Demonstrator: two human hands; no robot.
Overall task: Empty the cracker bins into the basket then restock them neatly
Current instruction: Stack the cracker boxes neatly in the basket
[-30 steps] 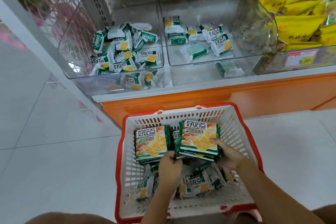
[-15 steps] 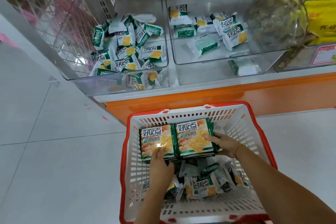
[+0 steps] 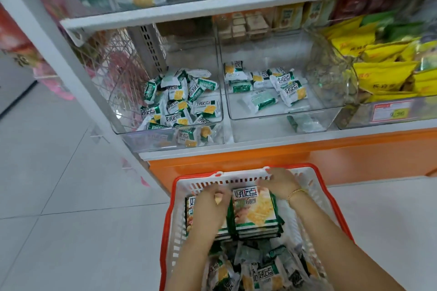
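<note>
Both forearms extend forward and downward, roughly parallel. The left hand (image 3: 211,198) is palm-down, fingers curled, thumbnail visible; whether it grips anything cannot be determined. The right hand (image 3: 277,182) is further forward, palm-down, fingers pointing left and slightly spread. A gold bracelet (image 3: 295,194) encircles the right wrist.

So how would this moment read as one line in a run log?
stage: restock prep | left hand: on left cracker box stack | right hand: at far edge of right cracker box stack | basket: boxes, loose packets | bins: part-filled
</note>
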